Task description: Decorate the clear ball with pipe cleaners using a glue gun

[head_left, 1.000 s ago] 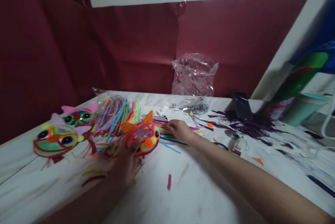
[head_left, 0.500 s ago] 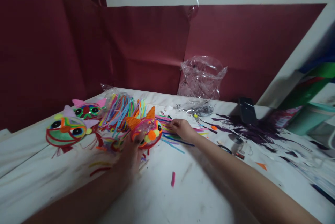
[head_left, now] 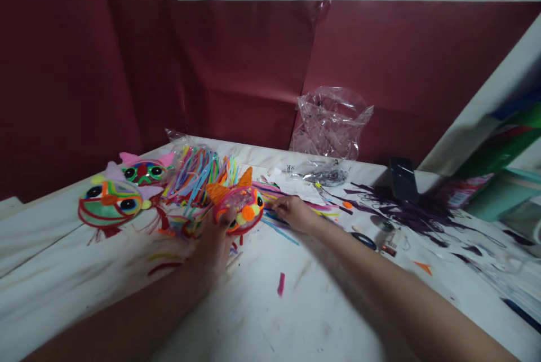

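Dark red sheeting [head_left: 236, 57] is lining the wall, starting at our far left. Below it, we are seeing a lilac-eared craft face [head_left: 95, 216] lying on the white marbled table [head_left: 321, 317], and a pink-eared craft face [head_left: 167, 159] is sitting just behind it. Next along, a clear bag of pipe cleaners [head_left: 194, 173] is spilling many colours. Our left hand [head_left: 215, 243] is gripping the orange-eared craft piece [head_left: 239, 204] near the middle of the table; its thumb is pressing on the front, and the other fingers are mostly hiding from us. The piece is tilting, its orange ball and dark eye facing right. A magenta scrap [head_left: 281, 284] is lying nearer to us. Our right hand [head_left: 291, 212] is reaching over the loose pipe cleaners [head_left: 284, 233], its fingers curling inward with little gap showing; whether they are pinching a strand, we are not managing to tell. Farther right, a crumpled clear bag [head_left: 332, 131] is standing against the sheeting, a black ring [head_left: 363, 241] is lying flat, and purple strips [head_left: 374, 204] are tangling around a dark phone [head_left: 403, 179]. Beyond, a teal container [head_left: 490, 201] is closing our row.
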Tool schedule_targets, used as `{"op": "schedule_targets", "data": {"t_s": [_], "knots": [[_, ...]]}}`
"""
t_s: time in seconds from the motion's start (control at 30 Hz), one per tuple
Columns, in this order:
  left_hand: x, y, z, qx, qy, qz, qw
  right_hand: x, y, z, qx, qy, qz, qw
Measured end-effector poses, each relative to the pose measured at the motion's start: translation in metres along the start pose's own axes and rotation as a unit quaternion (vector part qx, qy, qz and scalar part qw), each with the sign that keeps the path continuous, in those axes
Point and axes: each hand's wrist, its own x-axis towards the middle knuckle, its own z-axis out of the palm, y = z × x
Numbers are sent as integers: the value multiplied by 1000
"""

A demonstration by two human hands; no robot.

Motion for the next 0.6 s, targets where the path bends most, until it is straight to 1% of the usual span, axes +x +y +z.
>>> {"op": "schedule_targets", "data": {"t_s": [0.07, 0.17, 0.3, 0.4, 0.6], "knots": [[1, -1, 0, 2, 10, 1, 1000, -1, 0, -1, -8, -2, 9, 1000], [2, -2, -2, 9, 21, -1, 1000, -1, 8, -3, -29, 2, 24, 999], [1, -2, -2, 17, 25, 1, 1000, 0, 19, -3, -54, -35, 17, 998], [0, -2, -2, 18, 34, 3, 999, 0, 20, 0, -76, -47, 15, 996], [3, -4, -6, -1, 6, 5, 1000, 7, 16, 1, -92, -26, 25, 995]]}}
